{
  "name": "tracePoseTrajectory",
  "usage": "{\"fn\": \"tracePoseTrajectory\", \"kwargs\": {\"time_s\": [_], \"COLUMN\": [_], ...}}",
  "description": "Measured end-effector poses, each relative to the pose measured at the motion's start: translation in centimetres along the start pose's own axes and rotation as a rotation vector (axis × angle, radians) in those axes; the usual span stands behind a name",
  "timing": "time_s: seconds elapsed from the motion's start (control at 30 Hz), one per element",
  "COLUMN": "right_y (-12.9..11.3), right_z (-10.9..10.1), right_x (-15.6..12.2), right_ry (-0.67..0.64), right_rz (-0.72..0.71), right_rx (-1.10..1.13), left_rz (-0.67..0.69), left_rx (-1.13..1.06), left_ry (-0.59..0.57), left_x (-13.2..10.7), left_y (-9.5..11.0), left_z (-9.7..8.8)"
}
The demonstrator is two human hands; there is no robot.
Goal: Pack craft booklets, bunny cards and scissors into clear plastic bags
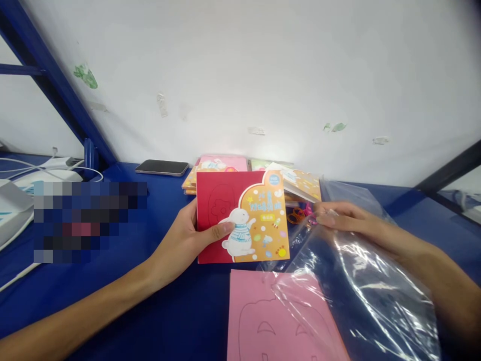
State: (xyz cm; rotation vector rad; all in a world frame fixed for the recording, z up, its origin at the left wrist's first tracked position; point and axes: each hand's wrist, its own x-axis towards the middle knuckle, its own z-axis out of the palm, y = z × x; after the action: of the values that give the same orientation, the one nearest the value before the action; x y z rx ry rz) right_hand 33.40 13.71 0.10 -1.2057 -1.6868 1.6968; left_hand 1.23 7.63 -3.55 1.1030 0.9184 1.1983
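Note:
My left hand (201,228) grips a square paper-craft booklet (263,215) by its left side, thumb across the front. Its cover is red and orange, with a white rabbit in a striped sweater. Pinched between the fingers of my right hand (338,218) is a clear plastic bag (376,281), which hangs down toward the lower right. Below the booklet lies a stack of pink paper (278,316) printed with outlines of a face; the bag partly covers its right side.
Behind the booklet sit more booklets (223,163) in piles, with orange-handled scissors (296,216) partly hidden beside them. A phone (161,167) lies at the back left of the blue table (150,311). White cables (22,276) run along the left. A white wall (244,75) rises behind.

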Motion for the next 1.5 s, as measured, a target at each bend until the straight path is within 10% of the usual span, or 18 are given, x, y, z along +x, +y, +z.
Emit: {"fn": "tracePoseTrajectory", "kwargs": {"time_s": [0.67,1.5], "right_y": [0.6,0.5], "right_z": [0.3,2.2], "right_x": [1.0,0.8], "right_ry": [-0.064,0.054], "right_rz": [-0.143,-0.064], "right_rx": [-0.4,-0.097], "left_rz": [-0.086,-0.236], "left_rx": [0.075,-0.012], "left_ry": [-0.067,-0.146], "left_x": [-0.3,-0.5], "left_y": [1.0,1.5], "left_z": [0.8,0.6]}}
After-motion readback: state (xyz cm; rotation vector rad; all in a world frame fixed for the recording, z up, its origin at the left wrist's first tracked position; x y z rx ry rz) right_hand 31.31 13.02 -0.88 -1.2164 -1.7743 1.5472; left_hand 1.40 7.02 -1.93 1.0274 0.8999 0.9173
